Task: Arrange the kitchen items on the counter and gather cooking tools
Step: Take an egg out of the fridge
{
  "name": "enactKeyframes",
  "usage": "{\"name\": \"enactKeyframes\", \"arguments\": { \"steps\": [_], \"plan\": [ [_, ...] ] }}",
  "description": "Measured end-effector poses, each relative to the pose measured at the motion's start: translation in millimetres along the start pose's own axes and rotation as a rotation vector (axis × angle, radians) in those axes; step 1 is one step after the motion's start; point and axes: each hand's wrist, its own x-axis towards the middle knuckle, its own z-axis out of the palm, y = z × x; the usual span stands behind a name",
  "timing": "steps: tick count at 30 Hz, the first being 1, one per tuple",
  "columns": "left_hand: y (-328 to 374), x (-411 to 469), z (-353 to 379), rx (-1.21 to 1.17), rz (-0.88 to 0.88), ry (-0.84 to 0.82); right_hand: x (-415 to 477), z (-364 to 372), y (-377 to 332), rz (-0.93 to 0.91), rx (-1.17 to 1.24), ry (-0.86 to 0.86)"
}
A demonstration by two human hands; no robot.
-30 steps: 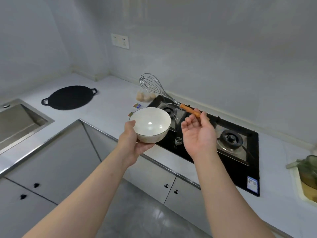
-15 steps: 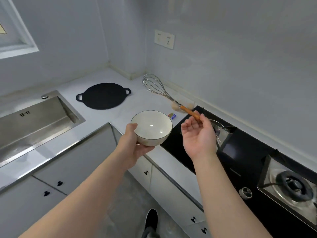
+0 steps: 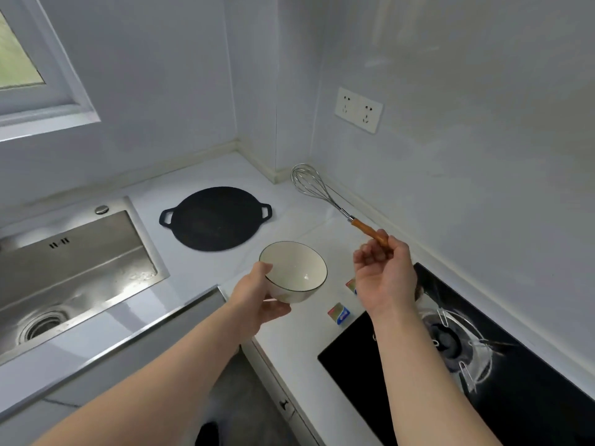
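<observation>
Holds a white, dark-rimmed bowl [image 3: 294,268] in the left hand [image 3: 257,297], thumb hooked over the near rim and fingers curled underneath, lifted clear of the white desk [image 3: 299,220] and just in front of a flat black two-handled pan [image 3: 215,218]. Pinches the wooden handle of a wire whisk [image 3: 335,204] in the right hand [image 3: 384,272], fingers curled round its lower end, wire loops aimed up and away toward the wall corner. Carries the two hands apart, whisk to the right of the bowl, neither touching the other. Looks down on a steel sink [image 3: 74,262] set into the desk at the left, and on a black glass stove [image 3: 418,397] with a burner [image 3: 450,339] at the right, beneath the right forearm. On the desk between bowl and stove: two small printed packets [image 3: 338,313], the farther one partly hidden by the right hand. On the wall above the whisk: a white double socket [image 3: 358,110].
</observation>
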Motion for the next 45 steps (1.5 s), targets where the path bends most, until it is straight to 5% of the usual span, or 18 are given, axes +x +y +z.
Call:
{"name": "enactKeyframes", "arguments": {
  "steps": [16,27,45],
  "plan": [
    [71.3,175.6,39.0,0.258,-0.204,-0.283,112.7,33.1,43.7,-0.215,-0.167,0.383],
    [85.3,245.4,58.1,0.450,-0.270,-0.319,127.5,27.2,88.4,-0.271,-0.193,0.460],
    [100.9,271.3,52.6,0.447,-0.269,-0.359,128.8,31.7,126.8,-0.181,-0.263,0.504]
  ]
}}
